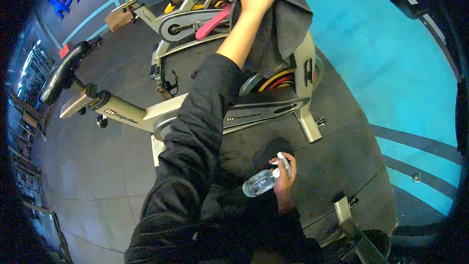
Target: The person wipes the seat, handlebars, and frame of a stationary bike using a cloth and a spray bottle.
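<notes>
A dark grey cloth (288, 14) is draped over the handlebar end of a silver exercise bike (266, 110). My left arm reaches up to it, and my left hand (256, 1) goes in among the cloth's folds, which hide the fingers. Lower down, my right hand (286, 176) grips a clear spray bottle (260, 183) by its white trigger head. The bottle tilts, its base pointing left, and holds some clear liquid. A pinkish-red elongated piece (213, 23) sticks out beside my left wrist.
The bike's black saddle (66, 71) juts out at left. Another exercise bike (178, 24) stands behind. Part of a further bike frame (344, 212) shows at lower right. Dark rubber flooring (102, 166) lies underneath, with a bright blue surface (361, 44) on the right.
</notes>
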Action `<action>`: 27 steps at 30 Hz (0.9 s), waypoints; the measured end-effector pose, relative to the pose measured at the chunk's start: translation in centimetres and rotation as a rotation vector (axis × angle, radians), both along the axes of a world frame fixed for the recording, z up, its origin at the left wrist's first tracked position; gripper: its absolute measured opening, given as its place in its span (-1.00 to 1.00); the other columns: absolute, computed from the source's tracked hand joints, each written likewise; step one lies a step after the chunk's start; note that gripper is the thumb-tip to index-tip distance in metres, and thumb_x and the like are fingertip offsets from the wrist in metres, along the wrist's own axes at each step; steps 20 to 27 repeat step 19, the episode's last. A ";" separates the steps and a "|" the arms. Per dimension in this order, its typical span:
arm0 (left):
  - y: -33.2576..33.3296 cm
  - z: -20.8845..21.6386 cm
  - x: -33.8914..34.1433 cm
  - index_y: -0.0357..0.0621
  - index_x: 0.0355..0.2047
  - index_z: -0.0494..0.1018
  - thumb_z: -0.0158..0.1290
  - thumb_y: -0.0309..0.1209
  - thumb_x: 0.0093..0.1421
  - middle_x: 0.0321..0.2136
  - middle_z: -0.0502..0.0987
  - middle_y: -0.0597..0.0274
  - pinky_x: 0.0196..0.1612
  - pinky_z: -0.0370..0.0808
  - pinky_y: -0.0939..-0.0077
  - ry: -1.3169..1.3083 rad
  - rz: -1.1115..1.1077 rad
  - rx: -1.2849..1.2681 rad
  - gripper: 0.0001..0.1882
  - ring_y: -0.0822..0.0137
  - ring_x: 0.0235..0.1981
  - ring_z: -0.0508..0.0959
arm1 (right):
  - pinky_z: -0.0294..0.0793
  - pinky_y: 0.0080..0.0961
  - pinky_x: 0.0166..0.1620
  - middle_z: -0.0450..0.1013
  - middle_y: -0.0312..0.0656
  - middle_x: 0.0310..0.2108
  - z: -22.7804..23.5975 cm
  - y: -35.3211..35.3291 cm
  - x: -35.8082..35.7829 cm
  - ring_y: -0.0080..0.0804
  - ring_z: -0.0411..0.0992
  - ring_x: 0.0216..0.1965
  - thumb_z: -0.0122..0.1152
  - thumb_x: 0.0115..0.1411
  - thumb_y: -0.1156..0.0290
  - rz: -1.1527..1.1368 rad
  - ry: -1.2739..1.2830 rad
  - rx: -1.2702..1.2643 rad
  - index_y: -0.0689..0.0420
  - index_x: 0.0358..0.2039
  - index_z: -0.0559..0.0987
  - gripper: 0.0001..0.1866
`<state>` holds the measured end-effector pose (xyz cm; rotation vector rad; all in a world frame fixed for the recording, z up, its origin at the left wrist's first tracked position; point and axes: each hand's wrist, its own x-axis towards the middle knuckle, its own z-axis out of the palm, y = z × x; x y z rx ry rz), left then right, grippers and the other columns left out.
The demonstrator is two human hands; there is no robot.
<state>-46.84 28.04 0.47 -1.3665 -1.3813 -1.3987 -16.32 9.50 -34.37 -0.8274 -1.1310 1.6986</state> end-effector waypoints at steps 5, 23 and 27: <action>-1.3 -2.4 4.3 -0.23 -0.37 0.56 0.04 -0.05 0.24 -0.37 0.58 0.04 -0.21 0.40 0.21 0.343 0.429 0.308 -0.57 0.10 -0.34 0.54 | 0.41 -0.59 -0.32 0.53 -0.14 -0.30 0.0 -0.2 -0.9 -0.45 0.47 -0.30 0.07 0.29 0.37 -0.002 0.019 0.010 0.15 -0.01 0.38 -0.71; -0.7 -0.3 0.4 -0.16 -0.11 0.53 0.04 -0.04 0.18 -0.13 0.54 -0.14 -0.08 0.43 0.03 -0.098 -0.091 -0.219 -0.53 -0.05 -0.13 0.55 | 0.45 -0.58 -0.38 0.52 -0.15 -0.31 -0.3 -0.3 -1.6 -0.45 0.48 -0.29 0.07 0.29 0.35 -0.035 -0.061 -0.001 0.12 -0.01 0.38 -0.72; -0.7 -0.3 0.4 -0.16 -0.11 0.53 0.04 -0.04 0.18 -0.13 0.54 -0.14 -0.08 0.43 0.03 -0.098 -0.091 -0.219 -0.53 -0.05 -0.13 0.55 | 0.45 -0.58 -0.38 0.52 -0.15 -0.31 -0.3 -0.3 -1.6 -0.45 0.48 -0.29 0.07 0.29 0.35 -0.035 -0.061 -0.001 0.12 -0.01 0.38 -0.72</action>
